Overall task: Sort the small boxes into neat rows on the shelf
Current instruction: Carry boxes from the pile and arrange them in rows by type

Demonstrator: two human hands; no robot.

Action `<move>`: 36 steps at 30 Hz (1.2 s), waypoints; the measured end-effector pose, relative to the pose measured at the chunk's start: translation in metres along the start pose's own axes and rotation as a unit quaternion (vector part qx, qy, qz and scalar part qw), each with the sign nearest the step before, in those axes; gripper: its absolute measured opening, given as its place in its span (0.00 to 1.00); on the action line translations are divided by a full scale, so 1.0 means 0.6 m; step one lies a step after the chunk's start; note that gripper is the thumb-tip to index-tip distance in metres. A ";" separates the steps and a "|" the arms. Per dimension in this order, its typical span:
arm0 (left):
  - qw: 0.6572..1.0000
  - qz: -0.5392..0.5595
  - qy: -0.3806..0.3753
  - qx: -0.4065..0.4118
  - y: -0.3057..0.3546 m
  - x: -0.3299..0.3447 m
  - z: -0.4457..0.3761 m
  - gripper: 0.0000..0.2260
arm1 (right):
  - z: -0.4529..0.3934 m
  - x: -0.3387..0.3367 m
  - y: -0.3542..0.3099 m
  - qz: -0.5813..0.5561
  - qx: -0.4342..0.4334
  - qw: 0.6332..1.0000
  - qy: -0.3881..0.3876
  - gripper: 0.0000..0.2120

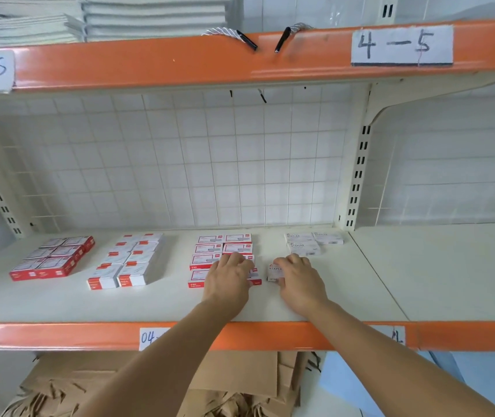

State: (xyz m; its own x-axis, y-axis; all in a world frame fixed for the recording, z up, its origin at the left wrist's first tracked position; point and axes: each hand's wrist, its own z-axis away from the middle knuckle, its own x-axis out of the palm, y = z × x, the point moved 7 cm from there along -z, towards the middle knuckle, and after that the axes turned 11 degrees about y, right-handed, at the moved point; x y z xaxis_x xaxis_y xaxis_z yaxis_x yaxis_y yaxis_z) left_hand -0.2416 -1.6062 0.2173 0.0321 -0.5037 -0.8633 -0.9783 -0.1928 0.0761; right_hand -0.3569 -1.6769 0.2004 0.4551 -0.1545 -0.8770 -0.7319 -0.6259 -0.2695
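Reaching onto the shelf [150,305] with both hands. Your left hand [228,278] lies flat, fingers straight, on the near right corner of the third block of red-and-white boxes [210,254], which sits in two columns. Your right hand [299,279] pinches a single white staples box [275,272], just right of that block and apart from it. Three more white staples boxes [312,242] lie farther back near the upright post [357,176]. Two other blocks sit to the left: red boxes [53,257] at far left, white-topped boxes [129,260] beside them, each in two columns, well apart. Orange rail [270,335] runs along the front edge with a handwritten label [150,338]. Brown paper bags [234,383] lie below.
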 end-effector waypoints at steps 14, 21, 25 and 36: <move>0.997 0.070 0.014 -0.017 0.080 0.009 -0.027 0.19 | 0.019 -0.063 0.115 -0.001 0.055 0.998 0.018 0.20; 0.996 0.073 -0.011 0.045 0.129 0.041 -0.079 0.19 | 0.003 -0.091 0.186 0.005 0.127 0.991 0.041 0.19; 0.995 0.083 -0.023 0.048 0.143 0.062 -0.100 0.20 | -0.004 -0.096 0.224 0.010 0.149 0.988 0.032 0.20; 0.994 0.102 -0.033 0.018 0.174 0.097 -0.124 0.20 | -0.055 -0.070 0.250 -0.053 0.089 0.995 0.009 0.10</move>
State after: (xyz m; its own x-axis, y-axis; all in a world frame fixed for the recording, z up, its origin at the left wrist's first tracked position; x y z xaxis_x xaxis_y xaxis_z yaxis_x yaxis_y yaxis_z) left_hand -0.3268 -1.7185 0.2120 -0.1803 -0.4729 -0.8625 -0.9696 -0.0618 0.2366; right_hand -0.4691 -1.7894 0.2095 0.5424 -0.1098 -0.8329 -0.7570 -0.4938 -0.4279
